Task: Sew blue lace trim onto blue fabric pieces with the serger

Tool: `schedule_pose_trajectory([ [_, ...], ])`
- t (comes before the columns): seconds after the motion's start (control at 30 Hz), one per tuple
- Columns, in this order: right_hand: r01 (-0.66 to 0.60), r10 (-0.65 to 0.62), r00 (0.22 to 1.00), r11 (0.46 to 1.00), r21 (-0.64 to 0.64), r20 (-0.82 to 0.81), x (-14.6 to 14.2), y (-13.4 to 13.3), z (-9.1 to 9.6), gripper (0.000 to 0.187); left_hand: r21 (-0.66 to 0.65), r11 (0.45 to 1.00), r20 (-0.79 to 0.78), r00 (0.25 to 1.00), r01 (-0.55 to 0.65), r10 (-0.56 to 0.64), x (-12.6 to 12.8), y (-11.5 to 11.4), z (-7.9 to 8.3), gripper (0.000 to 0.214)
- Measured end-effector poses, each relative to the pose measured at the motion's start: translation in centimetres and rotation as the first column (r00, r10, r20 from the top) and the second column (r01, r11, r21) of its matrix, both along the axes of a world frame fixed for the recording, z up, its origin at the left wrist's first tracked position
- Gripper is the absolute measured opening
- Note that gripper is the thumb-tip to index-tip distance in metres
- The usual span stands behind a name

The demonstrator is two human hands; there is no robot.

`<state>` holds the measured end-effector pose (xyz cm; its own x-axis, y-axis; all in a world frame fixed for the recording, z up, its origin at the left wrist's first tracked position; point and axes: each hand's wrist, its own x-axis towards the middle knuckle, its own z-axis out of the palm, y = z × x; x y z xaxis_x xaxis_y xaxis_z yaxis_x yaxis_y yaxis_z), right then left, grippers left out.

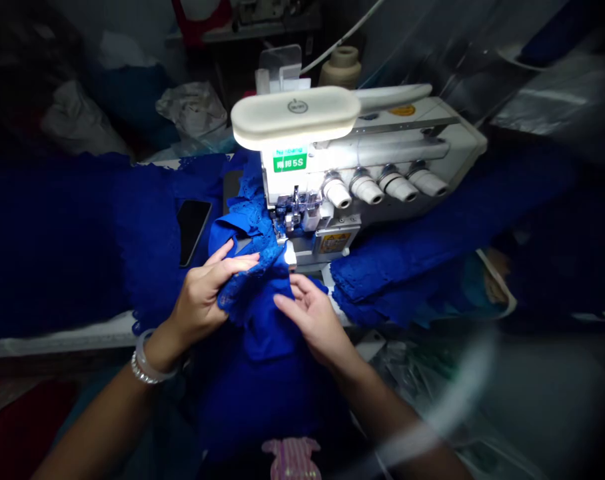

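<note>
A piece of bright blue lace fabric [255, 313] runs from my lap up under the presser foot [287, 223] of a white overlock sewing machine [362, 143]. My left hand [205, 293] pinches the lace edge of the fabric between thumb and fingers, just left of the foot. On the right side of the same fabric my right hand [310, 313] lies with its fingers stretched out flat, close to the machine's front. A bracelet [147, 363] circles my left wrist.
A dark phone [192, 230] lies on blue fabric left of the machine. Stacks of blue lace pieces [397, 273] sit at the right. A lit lamp bar [295, 117] tops the machine. Crumpled plastic bags [192, 107] and a thread cone [342, 67] are behind.
</note>
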<state>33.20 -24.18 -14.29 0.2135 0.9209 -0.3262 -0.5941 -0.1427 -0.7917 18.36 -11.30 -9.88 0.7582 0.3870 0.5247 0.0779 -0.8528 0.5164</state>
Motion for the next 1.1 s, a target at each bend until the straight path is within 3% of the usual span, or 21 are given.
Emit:
schedule_pose_trajectory([
  [0.13, -0.056, 0.056, 0.997, 0.998, -0.008, -0.047, -0.7, -0.4, -0.1, 0.03, 0.017, 0.999, -0.001, 1.0, 0.029, -0.029, -0.4, -1.0, 0.1, 0.024],
  [0.33, -0.003, 0.013, 0.996, 0.994, -0.11, 0.09, -1.9, -6.7, -0.3, 0.02, 0.209, 0.969, -0.088, 0.99, 0.13, -0.114, -1.9, -6.3, -1.0, 0.031],
  [0.53, -0.028, 0.041, 0.994, 0.992, -0.124, 0.106, -1.7, -9.5, -0.1, 0.021, 0.12, 0.99, -0.028, 0.997, 0.07, -0.067, -2.3, -10.7, -3.2, 0.022],
  [0.73, -0.006, 0.014, 0.996, 0.996, -0.094, 0.085, -2.1, -10.9, 0.6, 0.031, 0.0, 0.998, 0.032, 0.998, 0.055, -0.055, -2.6, -12.1, -3.2, 0.022],
  [0.87, 0.04, -0.033, 0.988, 0.998, -0.047, 0.148, -2.7, -12.2, 0.9, 0.05, 0.068, 0.996, -0.021, 0.998, 0.053, -0.052, -2.6, -13.1, -3.0, 0.021],
  [1.1, 0.011, -0.021, 0.955, 0.999, 0.033, 0.297, -2.0, -12.9, 1.4, 0.051, 0.155, 0.979, -0.062, 0.99, 0.133, -0.124, -2.9, -13.6, -2.5, 0.025],
])
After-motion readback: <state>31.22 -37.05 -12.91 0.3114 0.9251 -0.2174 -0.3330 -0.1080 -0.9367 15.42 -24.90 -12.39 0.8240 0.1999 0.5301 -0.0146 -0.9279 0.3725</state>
